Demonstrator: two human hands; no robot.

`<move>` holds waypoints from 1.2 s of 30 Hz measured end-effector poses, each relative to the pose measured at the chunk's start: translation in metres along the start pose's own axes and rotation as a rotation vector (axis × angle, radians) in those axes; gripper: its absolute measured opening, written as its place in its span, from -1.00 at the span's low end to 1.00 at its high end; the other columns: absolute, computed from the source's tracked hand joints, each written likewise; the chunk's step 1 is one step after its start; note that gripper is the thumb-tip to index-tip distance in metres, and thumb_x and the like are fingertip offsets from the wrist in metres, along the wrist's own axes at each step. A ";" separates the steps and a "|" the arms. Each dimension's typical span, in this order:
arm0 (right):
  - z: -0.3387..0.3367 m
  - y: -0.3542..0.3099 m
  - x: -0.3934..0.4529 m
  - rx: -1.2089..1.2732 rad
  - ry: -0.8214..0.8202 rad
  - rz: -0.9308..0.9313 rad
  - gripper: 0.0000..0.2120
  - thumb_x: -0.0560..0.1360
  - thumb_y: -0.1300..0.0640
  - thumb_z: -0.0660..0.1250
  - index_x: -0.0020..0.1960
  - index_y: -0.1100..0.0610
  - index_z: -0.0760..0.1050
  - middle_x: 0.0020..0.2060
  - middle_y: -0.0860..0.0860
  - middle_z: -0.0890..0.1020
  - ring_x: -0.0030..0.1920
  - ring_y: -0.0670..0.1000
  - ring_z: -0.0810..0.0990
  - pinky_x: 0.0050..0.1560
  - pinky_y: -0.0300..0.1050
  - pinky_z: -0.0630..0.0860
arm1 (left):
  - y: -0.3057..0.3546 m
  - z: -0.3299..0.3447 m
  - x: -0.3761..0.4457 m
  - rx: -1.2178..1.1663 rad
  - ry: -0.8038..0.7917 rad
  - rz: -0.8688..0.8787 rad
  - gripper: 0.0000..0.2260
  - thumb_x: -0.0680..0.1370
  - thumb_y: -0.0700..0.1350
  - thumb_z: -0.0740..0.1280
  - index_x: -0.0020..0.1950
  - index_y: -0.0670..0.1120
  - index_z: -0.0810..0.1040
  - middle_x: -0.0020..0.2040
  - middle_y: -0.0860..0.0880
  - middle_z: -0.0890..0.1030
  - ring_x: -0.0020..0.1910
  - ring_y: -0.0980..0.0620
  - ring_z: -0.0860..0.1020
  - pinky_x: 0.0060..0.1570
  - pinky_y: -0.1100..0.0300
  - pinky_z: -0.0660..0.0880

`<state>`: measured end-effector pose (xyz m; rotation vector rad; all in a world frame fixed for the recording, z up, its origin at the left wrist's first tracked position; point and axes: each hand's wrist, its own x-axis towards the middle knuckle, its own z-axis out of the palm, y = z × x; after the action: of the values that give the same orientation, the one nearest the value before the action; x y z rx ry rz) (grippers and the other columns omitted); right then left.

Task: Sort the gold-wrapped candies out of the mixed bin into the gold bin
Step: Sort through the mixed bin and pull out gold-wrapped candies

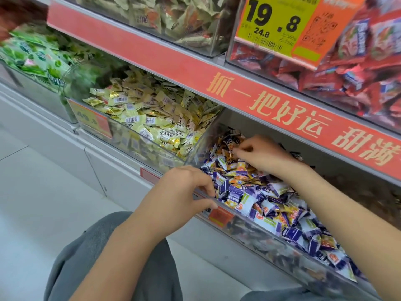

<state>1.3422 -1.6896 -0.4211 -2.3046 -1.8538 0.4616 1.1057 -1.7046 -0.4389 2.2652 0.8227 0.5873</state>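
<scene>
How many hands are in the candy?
1. The right hand is in the mixed bin, fingers on the candies. The left hand only holds that bin's front edge.

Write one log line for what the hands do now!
left hand: curled at mixed bin front rim, holds nothing seen | right hand: pinching among candies | gold bin: beside, untouched

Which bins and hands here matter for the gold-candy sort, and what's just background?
In the job:
mixed bin
gold bin
right hand, picking in the mixed candies
left hand, holding the mixed bin's front rim

Background:
green candy bin
red candy bin
19.8 price tag
red banner strip
</scene>
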 end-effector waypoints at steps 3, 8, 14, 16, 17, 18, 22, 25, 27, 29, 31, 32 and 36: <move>0.004 0.010 0.025 -0.096 -0.014 -0.057 -0.44 0.42 0.11 0.47 0.37 0.09 0.38 0.28 0.08 0.48 0.20 0.06 0.51 0.06 -0.24 0.36 | 0.000 0.000 0.001 -0.003 0.001 0.012 -0.87 0.39 0.02 0.50 -0.15 0.01 0.64 -0.21 0.21 0.53 -0.10 0.22 0.47 -0.04 0.26 0.42; 0.016 0.011 0.035 -0.095 -0.120 -0.159 -0.56 0.42 0.32 0.38 0.22 0.07 0.34 -0.20 0.05 0.44 -0.40 -0.06 0.33 -0.46 -0.19 0.16 | -0.004 0.000 0.002 0.001 0.000 0.021 -0.88 0.39 0.03 0.50 -0.16 0.03 0.63 -0.22 0.22 0.52 -0.12 0.22 0.47 -0.04 0.25 0.44; 0.025 0.016 0.040 -0.167 -0.182 -0.220 -0.52 0.47 0.35 0.27 0.31 -0.01 0.41 0.14 0.03 0.49 -0.04 0.05 0.49 -0.25 -0.15 0.30 | -0.005 0.001 0.003 0.007 -0.016 0.010 -0.87 0.40 0.06 0.48 -0.15 0.05 0.63 -0.20 0.22 0.53 -0.08 0.25 0.47 -0.03 0.27 0.44; 0.029 0.018 0.040 -0.076 -0.137 -0.209 -0.67 0.52 0.31 0.29 0.24 0.06 0.51 0.19 0.04 0.52 0.12 0.09 0.51 -0.08 -0.18 0.31 | -0.005 0.001 0.003 0.004 -0.017 0.008 -0.87 0.40 0.06 0.48 -0.14 0.05 0.63 -0.20 0.22 0.53 -0.07 0.26 0.47 -0.03 0.28 0.43; 0.029 0.019 0.039 -0.017 -0.108 -0.199 -0.77 0.54 0.28 0.30 0.16 0.10 0.56 0.14 0.03 0.56 0.14 0.07 0.52 -0.04 -0.20 0.31 | -0.004 0.000 0.002 0.003 -0.017 0.009 -0.87 0.40 0.05 0.48 -0.14 0.05 0.63 -0.20 0.22 0.54 -0.07 0.26 0.47 -0.03 0.28 0.43; 0.028 0.019 0.037 0.043 -0.091 -0.194 -0.85 0.54 0.25 0.32 0.08 0.12 0.59 0.06 0.00 0.58 0.12 0.05 0.53 -0.04 -0.21 0.31 | -0.004 0.000 0.002 0.004 -0.018 0.013 -0.87 0.40 0.05 0.48 -0.14 0.04 0.63 -0.20 0.22 0.54 -0.07 0.26 0.47 -0.03 0.29 0.43; 0.014 0.021 0.028 0.346 -0.016 -0.121 -0.90 0.54 0.23 0.33 -0.06 0.11 0.62 -0.17 -0.09 0.59 -0.16 -0.14 0.55 -0.20 -0.41 0.39 | -0.005 -0.001 0.002 0.004 -0.017 0.025 -0.87 0.40 0.04 0.48 -0.14 0.03 0.64 -0.19 0.21 0.55 -0.08 0.25 0.48 -0.02 0.26 0.44; 0.007 0.023 0.015 0.751 -0.027 -0.026 -0.84 0.57 0.26 0.27 -0.07 0.08 0.59 -0.22 -0.07 0.67 -0.21 -0.22 0.62 -0.15 -0.43 0.46 | -0.007 -0.001 0.002 0.012 -0.023 0.019 -0.87 0.40 0.04 0.48 -0.14 0.03 0.64 -0.19 0.22 0.55 -0.08 0.24 0.48 -0.01 0.24 0.44; 0.004 0.020 0.006 0.950 -0.050 0.018 -0.82 0.57 0.28 0.23 -0.08 0.09 0.57 -0.28 -0.09 0.69 -0.20 -0.20 0.64 -0.12 -0.34 0.51 | -0.005 -0.002 0.002 0.017 -0.038 0.016 -0.88 0.41 0.04 0.47 -0.15 0.03 0.63 -0.19 0.20 0.57 -0.08 0.24 0.49 -0.02 0.25 0.45; 0.000 0.015 -0.006 1.139 -0.087 0.062 -0.83 0.58 0.29 0.19 -0.06 0.14 0.54 -0.30 -0.04 0.68 -0.27 -0.14 0.60 -0.25 -0.31 0.48 | -0.001 -0.005 0.002 -0.022 -0.051 -0.001 -0.88 0.42 0.05 0.47 -0.18 0.03 0.63 -0.22 0.18 0.58 -0.11 0.25 0.52 -0.08 0.31 0.46; -0.005 0.012 -0.020 1.338 -0.162 0.123 -0.88 0.55 0.28 0.20 -0.03 0.18 0.51 -0.30 0.04 0.66 -0.28 -0.07 0.52 -0.30 -0.25 0.38 | 0.005 -0.008 0.002 -0.120 -0.032 -0.026 -0.89 0.43 0.05 0.45 -0.18 0.02 0.64 -0.23 0.15 0.61 -0.13 0.22 0.54 -0.14 0.34 0.46; -0.008 0.011 -0.027 1.392 -0.202 0.142 -0.89 0.51 0.25 0.22 -0.01 0.18 0.49 -0.29 0.06 0.65 -0.26 -0.05 0.49 -0.27 -0.22 0.35 | 0.009 -0.009 0.003 -0.161 0.004 -0.039 -0.90 0.45 0.04 0.43 -0.15 0.02 0.64 -0.21 0.14 0.61 -0.13 0.20 0.55 -0.15 0.34 0.46; -0.014 0.008 -0.052 1.437 -0.340 0.135 -0.83 0.45 0.19 0.25 0.04 0.17 0.47 -0.19 0.11 0.57 -0.35 -0.08 0.47 -0.49 -0.31 0.33 | 0.026 -0.002 0.027 -0.108 0.119 0.001 -0.72 0.58 -0.12 0.28 0.30 0.00 0.50 0.10 0.11 0.53 0.01 0.25 0.51 0.01 0.46 0.44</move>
<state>1.3443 -1.7409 -0.4026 -1.3141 -0.7875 1.5838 1.1340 -1.7003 -0.4148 2.1495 0.8263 0.7547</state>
